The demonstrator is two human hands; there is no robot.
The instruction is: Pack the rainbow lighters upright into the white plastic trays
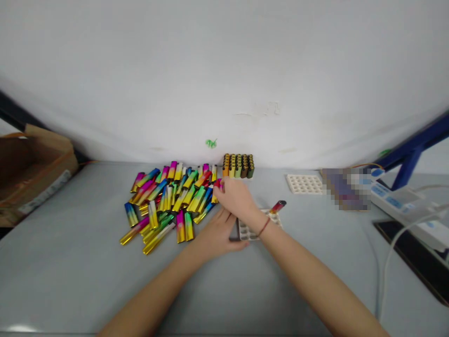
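Observation:
A heap of shiny multicoloured lighters (168,199) lies on the grey table. My right hand (236,199) reaches over to the heap's right edge with its fingers closed on a red-topped lighter (218,184). My left hand (215,236) rests beside a white grid tray (247,231), touching its left edge; whether its fingers grip the tray I cannot make out. One lighter (278,206) stands tilted at the tray's far corner. A block of orange and dark lighters (238,166) stands upright at the wall.
An empty white grid tray (303,184) lies right of centre. A cardboard box (33,168) sits at the far left. At the right are a power strip (396,201), white cables (389,252) and a dark flat panel (417,260). A white wall (224,79) rises behind.

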